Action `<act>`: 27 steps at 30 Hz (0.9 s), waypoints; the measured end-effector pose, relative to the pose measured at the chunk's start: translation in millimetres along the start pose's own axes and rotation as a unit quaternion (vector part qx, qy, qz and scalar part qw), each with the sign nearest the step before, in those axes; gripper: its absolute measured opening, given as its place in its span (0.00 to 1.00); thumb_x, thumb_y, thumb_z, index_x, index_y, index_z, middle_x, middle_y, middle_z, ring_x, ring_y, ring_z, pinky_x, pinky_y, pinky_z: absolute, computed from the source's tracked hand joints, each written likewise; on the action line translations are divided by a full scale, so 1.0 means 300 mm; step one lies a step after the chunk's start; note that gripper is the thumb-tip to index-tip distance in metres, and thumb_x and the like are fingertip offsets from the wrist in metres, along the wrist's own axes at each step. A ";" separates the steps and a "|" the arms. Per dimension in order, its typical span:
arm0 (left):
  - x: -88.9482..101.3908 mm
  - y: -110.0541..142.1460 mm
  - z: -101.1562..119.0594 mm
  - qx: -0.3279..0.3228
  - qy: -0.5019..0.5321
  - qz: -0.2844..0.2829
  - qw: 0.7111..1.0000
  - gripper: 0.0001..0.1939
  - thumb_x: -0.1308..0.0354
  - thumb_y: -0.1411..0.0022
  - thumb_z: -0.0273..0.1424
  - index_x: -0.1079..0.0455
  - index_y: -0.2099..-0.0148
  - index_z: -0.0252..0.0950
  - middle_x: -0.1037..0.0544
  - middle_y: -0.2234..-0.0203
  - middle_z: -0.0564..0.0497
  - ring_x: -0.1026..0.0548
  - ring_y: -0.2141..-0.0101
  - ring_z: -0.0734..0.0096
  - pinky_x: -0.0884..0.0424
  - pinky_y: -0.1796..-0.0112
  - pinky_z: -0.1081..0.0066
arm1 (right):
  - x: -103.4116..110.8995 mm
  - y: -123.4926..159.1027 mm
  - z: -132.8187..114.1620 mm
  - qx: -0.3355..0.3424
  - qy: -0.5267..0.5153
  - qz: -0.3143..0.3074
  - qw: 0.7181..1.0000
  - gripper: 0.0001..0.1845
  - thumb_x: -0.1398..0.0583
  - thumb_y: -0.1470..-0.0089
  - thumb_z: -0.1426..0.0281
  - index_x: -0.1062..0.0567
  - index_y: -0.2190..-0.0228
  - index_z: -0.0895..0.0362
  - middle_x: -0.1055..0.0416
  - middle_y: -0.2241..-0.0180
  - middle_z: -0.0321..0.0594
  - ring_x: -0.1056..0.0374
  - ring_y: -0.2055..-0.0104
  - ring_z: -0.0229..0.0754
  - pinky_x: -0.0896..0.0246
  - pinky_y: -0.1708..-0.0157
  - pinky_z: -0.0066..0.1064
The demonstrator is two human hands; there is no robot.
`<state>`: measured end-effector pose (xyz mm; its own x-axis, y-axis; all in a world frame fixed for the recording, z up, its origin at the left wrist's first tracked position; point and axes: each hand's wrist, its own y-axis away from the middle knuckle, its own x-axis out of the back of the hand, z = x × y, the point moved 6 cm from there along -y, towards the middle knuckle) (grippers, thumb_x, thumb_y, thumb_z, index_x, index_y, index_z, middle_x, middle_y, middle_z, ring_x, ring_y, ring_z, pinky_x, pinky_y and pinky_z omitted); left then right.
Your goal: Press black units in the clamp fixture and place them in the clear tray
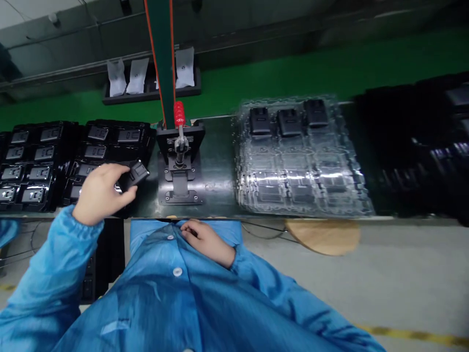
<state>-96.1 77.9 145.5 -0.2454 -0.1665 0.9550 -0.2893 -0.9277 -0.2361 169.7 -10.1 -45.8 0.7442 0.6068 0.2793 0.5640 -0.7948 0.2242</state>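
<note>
Left hand (100, 193) grips a small black plastic module (136, 175), fingers (117, 171) wrapped around its near end. The module sits just above a black tray of matching modules (120, 124) on the table (220, 195), beside a hand press (179, 166) — it looks stiff and light, best held by its edges. Right hand (203, 239) lies loosely curled and empty against a blue smock (176, 293).

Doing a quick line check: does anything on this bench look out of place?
Nothing looks spilled or damaged. The one oddity: the clear plastic tray holds black parts only along its far row, while its nearer pockets look empty, unlike the full black tray.
</note>
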 end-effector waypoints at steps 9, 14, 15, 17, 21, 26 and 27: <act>-0.280 0.060 0.269 0.034 0.085 -0.011 0.996 0.18 0.33 0.39 0.36 0.24 0.47 0.38 0.16 0.54 0.42 0.18 0.51 0.50 0.22 0.46 0.52 | -0.060 -0.032 0.003 0.068 0.024 -0.068 0.995 0.05 0.38 0.35 0.70 0.21 0.62 0.55 0.26 0.69 0.35 0.32 0.67 0.39 0.41 0.64 0.31; -0.395 0.015 0.271 0.117 0.075 -0.001 0.990 0.16 0.32 0.41 0.37 0.24 0.52 0.37 0.16 0.58 0.42 0.18 0.55 0.50 0.22 0.51 0.55 | -0.070 -0.018 0.035 0.049 -0.025 -0.091 0.994 0.05 0.39 0.36 0.70 0.22 0.61 0.56 0.26 0.70 0.34 0.31 0.68 0.38 0.39 0.64 0.30; -0.408 0.005 0.271 0.131 0.069 -0.003 0.989 0.16 0.32 0.41 0.38 0.25 0.53 0.37 0.16 0.59 0.42 0.18 0.56 0.50 0.22 0.52 0.56 | -0.072 -0.014 0.046 0.033 -0.049 -0.095 0.994 0.05 0.39 0.36 0.70 0.22 0.61 0.56 0.25 0.70 0.34 0.31 0.68 0.38 0.39 0.64 0.29; -0.425 -0.011 0.276 0.152 0.056 -0.004 0.987 0.15 0.32 0.42 0.40 0.25 0.56 0.38 0.17 0.61 0.43 0.18 0.56 0.50 0.24 0.53 0.56 | -0.074 -0.009 0.065 0.005 -0.089 -0.101 0.991 0.05 0.39 0.36 0.70 0.22 0.62 0.56 0.24 0.69 0.34 0.30 0.68 0.37 0.37 0.64 0.29; -0.432 -0.023 0.292 0.173 0.043 0.008 0.984 0.15 0.32 0.42 0.43 0.27 0.58 0.39 0.18 0.63 0.45 0.19 0.56 0.49 0.26 0.54 0.55 | -0.071 0.007 0.069 -0.010 -0.109 -0.105 0.988 0.05 0.38 0.36 0.69 0.22 0.63 0.56 0.24 0.69 0.34 0.30 0.67 0.37 0.36 0.64 0.28; -0.437 -0.011 0.300 0.198 0.038 0.022 0.979 0.16 0.32 0.42 0.44 0.28 0.59 0.40 0.18 0.62 0.45 0.19 0.56 0.49 0.26 0.54 0.55 | 0.006 0.054 -0.027 0.064 -0.107 -0.044 0.991 0.08 0.40 0.33 0.67 0.21 0.63 0.55 0.21 0.66 0.38 0.27 0.63 0.41 0.32 0.60 0.32; -0.438 -0.009 0.300 0.202 0.037 0.023 0.978 0.17 0.32 0.43 0.44 0.28 0.58 0.39 0.18 0.61 0.45 0.19 0.56 0.49 0.26 0.53 0.54 | 0.039 0.063 -0.059 0.099 -0.095 -0.013 0.990 0.09 0.41 0.32 0.66 0.21 0.63 0.55 0.21 0.65 0.39 0.27 0.62 0.42 0.32 0.59 0.33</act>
<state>20.3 72.3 36.6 -0.3200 -0.2004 0.9260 0.1099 -0.9786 -0.1738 182.8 -18.0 -21.8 0.7718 0.6294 0.0903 0.6290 -0.7766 0.0365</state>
